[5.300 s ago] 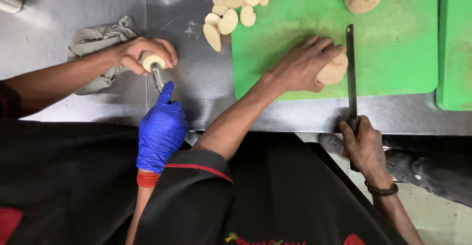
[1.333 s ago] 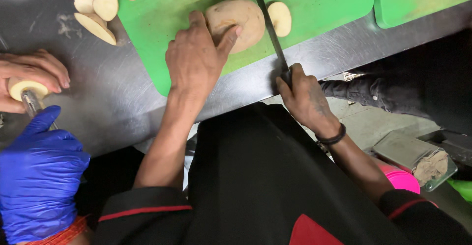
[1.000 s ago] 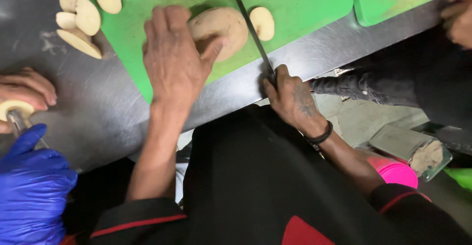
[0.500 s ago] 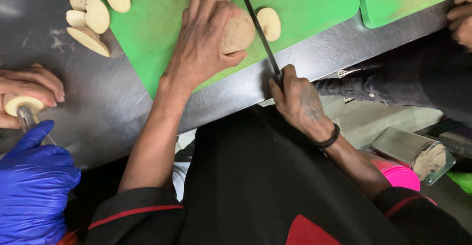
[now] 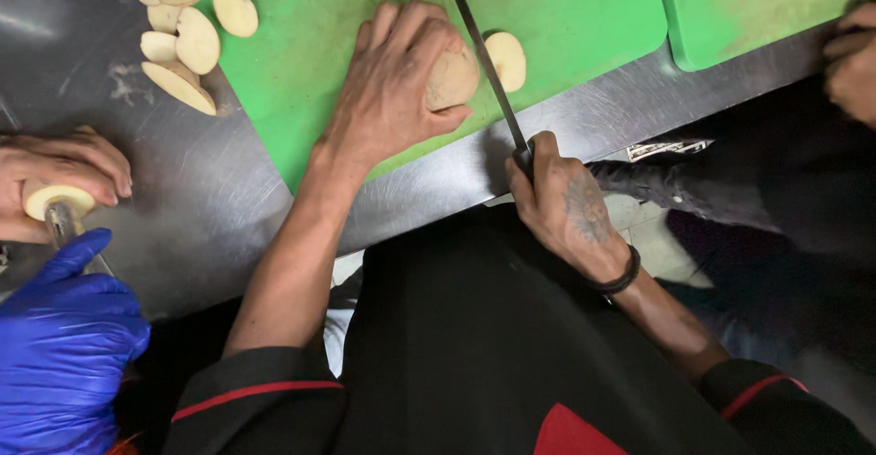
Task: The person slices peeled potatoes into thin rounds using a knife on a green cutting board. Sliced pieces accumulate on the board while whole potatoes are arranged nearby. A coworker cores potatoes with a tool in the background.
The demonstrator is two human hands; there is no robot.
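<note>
Head view, looking straight down: left hand (image 5: 397,85) cupped over a peeled potato (image 5: 451,77) on the green cutting board (image 5: 584,17), fingers closed round it and pressing it down near the board's front edge. Right hand (image 5: 558,201) wrapped tight on the handle of a long knife (image 5: 479,49), whose blade lies just right of the potato, touching or nearly touching its cut face. One cut slice (image 5: 505,60) lies just beyond the blade. More slices (image 5: 187,44) sit heaped at the board's left edge, spilling onto the steel counter (image 5: 210,209). At far left a co-worker's bare hand (image 5: 59,177) holds a small potato against a peeler gripped by a blue-gloved hand (image 5: 64,345). Another person's hand (image 5: 853,62) shows at the right edge by a second green board (image 5: 721,17). Risk, as judged: the left fingertips curl close to the blade, so a roll of the rounded potato could bring the edge onto them; a wet board would help it slide.
</note>
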